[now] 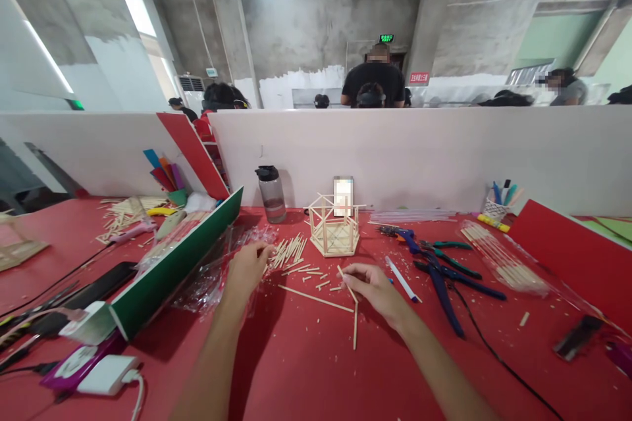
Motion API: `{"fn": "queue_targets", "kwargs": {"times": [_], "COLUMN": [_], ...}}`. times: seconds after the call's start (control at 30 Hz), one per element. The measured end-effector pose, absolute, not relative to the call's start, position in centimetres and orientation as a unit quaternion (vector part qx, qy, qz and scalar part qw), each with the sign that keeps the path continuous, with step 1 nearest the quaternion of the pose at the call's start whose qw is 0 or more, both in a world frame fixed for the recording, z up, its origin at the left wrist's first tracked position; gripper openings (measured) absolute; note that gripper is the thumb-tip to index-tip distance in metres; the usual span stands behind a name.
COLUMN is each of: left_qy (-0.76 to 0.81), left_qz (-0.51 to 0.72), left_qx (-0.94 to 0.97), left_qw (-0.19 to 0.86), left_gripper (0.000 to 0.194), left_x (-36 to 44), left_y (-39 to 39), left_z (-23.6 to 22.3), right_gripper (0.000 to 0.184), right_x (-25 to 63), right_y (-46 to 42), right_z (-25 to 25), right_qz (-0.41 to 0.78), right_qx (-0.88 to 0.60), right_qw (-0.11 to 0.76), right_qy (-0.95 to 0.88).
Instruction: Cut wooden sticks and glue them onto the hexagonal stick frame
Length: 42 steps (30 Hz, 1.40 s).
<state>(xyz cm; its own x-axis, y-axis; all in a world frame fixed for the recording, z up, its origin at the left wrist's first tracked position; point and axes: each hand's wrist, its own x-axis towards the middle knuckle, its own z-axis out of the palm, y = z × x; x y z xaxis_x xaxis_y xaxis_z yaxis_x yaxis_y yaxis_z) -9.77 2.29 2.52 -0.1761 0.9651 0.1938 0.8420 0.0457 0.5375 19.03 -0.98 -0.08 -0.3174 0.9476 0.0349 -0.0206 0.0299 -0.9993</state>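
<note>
My left hand (249, 264) has its fingers curled together at the left edge of a pile of short wooden sticks (291, 250); what they hold, if anything, is hidden. Between the thumb and fingers of my right hand (371, 284) is a thin wooden stick (347, 283), tilted, its lower end by another stick (355, 329) on the table. A long stick (316, 298) lies to the left of these, with several cut pieces above it. Behind both hands stands a hexagonal frame of sticks (334, 251) on a stick-built base.
On the right lie a blue hot glue gun (405, 237), blue-handled pliers (439, 296), a white pen (402, 279) and bagged sticks (508, 266). A bottle (272, 197) and a phone (343, 192) stand behind. A green board (182, 256) and power strip (79, 365) are left.
</note>
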Motion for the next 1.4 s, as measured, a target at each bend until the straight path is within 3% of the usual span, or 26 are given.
{"fn": "queue_targets", "kwargs": {"times": [0.13, 0.57, 0.63, 0.7, 0.93, 1.4], "left_qy": [0.729, 0.720, 0.695, 0.647, 0.488, 0.418], "left_qz": [0.253, 0.181, 0.189, 0.193, 0.168, 0.302], "left_qx": [0.624, 0.660, 0.683, 0.723, 0.812, 0.793], "left_qw": [0.118, 0.114, 0.119, 0.146, 0.274, 0.325], "left_gripper": [0.018, 0.018, 0.026, 0.029, 0.012, 0.024], "left_x": [-9.9, -10.3, -10.3, -10.1, -9.3, -7.9], "left_y": [2.4, 2.3, 2.3, 2.2, 1.8, 0.7], "left_z": [2.3, 1.7, 1.9, 2.0, 0.8, 3.7], "right_gripper": [0.036, 0.024, 0.023, 0.022, 0.024, 0.029], "right_x": [19.1, 19.0, 19.0, 19.0, 19.1, 19.2], "right_y": [-1.1, -1.4, -1.3, -1.2, -1.1, -0.9], "right_z": [0.0, 0.4, 0.3, 0.2, -0.3, 0.2], "right_qz": [0.562, 0.523, 0.519, 0.517, 0.521, 0.528], "right_qx": [-0.407, -0.417, -0.416, -0.414, -0.414, -0.406], "right_qw": [0.427, 0.421, 0.419, 0.417, 0.416, 0.447], "right_qy": [-0.580, -0.612, -0.618, -0.622, -0.620, -0.598]}}
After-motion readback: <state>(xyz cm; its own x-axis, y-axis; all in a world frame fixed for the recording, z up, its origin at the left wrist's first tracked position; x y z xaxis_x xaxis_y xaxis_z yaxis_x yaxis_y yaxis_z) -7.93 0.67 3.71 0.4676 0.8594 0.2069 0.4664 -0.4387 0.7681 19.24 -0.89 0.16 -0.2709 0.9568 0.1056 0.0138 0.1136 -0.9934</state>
